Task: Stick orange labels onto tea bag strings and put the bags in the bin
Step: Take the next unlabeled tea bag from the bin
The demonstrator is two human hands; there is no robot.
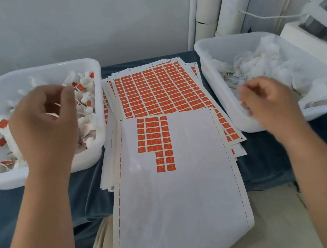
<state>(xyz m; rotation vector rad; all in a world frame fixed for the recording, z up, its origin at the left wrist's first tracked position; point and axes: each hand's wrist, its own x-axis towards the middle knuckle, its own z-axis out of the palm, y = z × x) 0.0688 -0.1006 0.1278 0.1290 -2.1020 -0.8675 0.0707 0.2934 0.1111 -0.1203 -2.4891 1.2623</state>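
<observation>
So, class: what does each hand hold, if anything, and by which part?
Cannot be told. The left hand curls over the left bin, the right hand over the right bin; blur hides any string or bag.

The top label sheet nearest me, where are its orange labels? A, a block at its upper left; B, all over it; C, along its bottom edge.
A: the top label sheet carries orange labels only in an upper-left block; the rest is bare backing.
</observation>
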